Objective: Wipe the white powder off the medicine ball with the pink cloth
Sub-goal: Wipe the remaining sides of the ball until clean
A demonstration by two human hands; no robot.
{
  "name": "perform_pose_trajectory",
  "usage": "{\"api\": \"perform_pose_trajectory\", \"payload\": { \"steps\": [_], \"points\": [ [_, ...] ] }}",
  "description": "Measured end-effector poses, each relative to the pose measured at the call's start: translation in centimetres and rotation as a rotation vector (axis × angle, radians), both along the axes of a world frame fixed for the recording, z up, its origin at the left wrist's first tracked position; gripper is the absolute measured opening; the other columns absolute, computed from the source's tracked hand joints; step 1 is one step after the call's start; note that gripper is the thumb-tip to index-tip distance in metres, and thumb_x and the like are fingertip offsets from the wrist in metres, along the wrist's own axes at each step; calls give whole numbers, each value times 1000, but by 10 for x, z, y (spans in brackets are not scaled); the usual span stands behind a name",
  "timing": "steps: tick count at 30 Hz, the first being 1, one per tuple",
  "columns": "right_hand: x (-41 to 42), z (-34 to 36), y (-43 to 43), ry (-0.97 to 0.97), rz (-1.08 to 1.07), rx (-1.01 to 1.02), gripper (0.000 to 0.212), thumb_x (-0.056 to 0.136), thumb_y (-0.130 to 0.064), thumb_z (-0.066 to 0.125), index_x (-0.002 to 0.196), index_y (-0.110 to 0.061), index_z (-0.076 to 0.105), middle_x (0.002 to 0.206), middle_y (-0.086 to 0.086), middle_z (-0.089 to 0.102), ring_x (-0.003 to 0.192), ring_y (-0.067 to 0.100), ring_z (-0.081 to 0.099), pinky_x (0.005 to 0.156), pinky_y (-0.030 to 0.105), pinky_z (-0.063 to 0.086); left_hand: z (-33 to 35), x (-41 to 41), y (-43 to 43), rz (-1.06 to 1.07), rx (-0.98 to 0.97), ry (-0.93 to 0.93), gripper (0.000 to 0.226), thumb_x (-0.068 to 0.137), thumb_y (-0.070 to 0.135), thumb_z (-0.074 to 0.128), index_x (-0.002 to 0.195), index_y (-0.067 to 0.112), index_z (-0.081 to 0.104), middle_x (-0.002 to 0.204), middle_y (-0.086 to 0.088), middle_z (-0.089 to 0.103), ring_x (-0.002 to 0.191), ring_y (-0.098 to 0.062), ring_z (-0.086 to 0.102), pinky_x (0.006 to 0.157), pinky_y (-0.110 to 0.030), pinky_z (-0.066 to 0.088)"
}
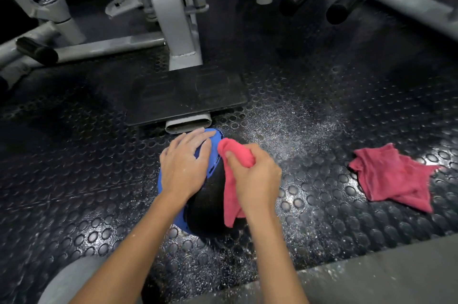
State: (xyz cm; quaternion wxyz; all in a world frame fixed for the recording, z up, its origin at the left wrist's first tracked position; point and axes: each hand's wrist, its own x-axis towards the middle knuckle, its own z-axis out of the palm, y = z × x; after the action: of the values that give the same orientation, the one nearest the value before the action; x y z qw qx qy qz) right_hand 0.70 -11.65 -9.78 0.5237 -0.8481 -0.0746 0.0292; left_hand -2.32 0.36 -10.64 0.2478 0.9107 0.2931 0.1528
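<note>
Now, medicine ball (210, 207): it is sitting on the studded black floor mat (74, 179) right under both my hands, with its black side facing me and its blue panel lying toward my left.
Left hand (184, 162): I am laying it flat on the blue panel with fingers straight and spread, bracing the ball from the left. It is clutching nothing.
Right hand (255, 179): I am clenching it round a bunched part of the pink cloth (231, 199), with my thumb curling over the wad.
Cloth against ball: the wad is poking out above my fist and touching the top of the ball, just beside the blue panel's edge. The loose end is hanging down over the black side, between my two wrists.
Ball relative to grip: it is lying directly below and slightly left of my right fist, with the cloth between fist and ball.
White powder (285, 125): it is showing as a dusting on the mat beyond and to the right of the ball. I cannot tell how much is clinging to the ball's dark side.
Second pink cloth (391, 177): it is lying crumpled on the mat, well apart to the right.
Grey machine frame (178, 18): it is standing beyond the ball, with its black foot plate (186, 95) lying just past my left fingertips.
</note>
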Motion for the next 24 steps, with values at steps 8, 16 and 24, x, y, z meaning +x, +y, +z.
{"api": "perform_pose_trajectory", "payload": {
  "steps": [8, 16, 24],
  "points": [
    [51, -9, -14, 241, -160, -21, 17, 80, -35, 66, 80, -18, 62, 84, 4, 67, 83, 26, 61, 69, 29, 45, -4, 7, -13, 46, 54, 14, 36, 89, 42, 34, 113, 45, 60, 132, 22, 51, 127, -11, 38, 106, -37, 25],
    [-27, -28, 7, -238, -133, 161, 21, 77, -41, 61, 85, -22, 69, 80, -2, 63, 72, 14, 55, 64, 22, 40, 6, 15, 14, 70, -108, -6, 29, 91, 31, 44, 109, 41, 64, 126, 19, 57, 121, -14, 48, 102, -40, 35],
    [9, -60, -16, 139, -297, 231, 6, 78, -24, 70, 82, -23, 64, 80, -4, 67, 74, 16, 60, 70, 29, 48, 7, 24, 11, 115, -75, 16, 31, 92, 33, 39, 110, 41, 63, 126, 17, 58, 119, -16, 49, 101, -39, 35]
  ]
}}
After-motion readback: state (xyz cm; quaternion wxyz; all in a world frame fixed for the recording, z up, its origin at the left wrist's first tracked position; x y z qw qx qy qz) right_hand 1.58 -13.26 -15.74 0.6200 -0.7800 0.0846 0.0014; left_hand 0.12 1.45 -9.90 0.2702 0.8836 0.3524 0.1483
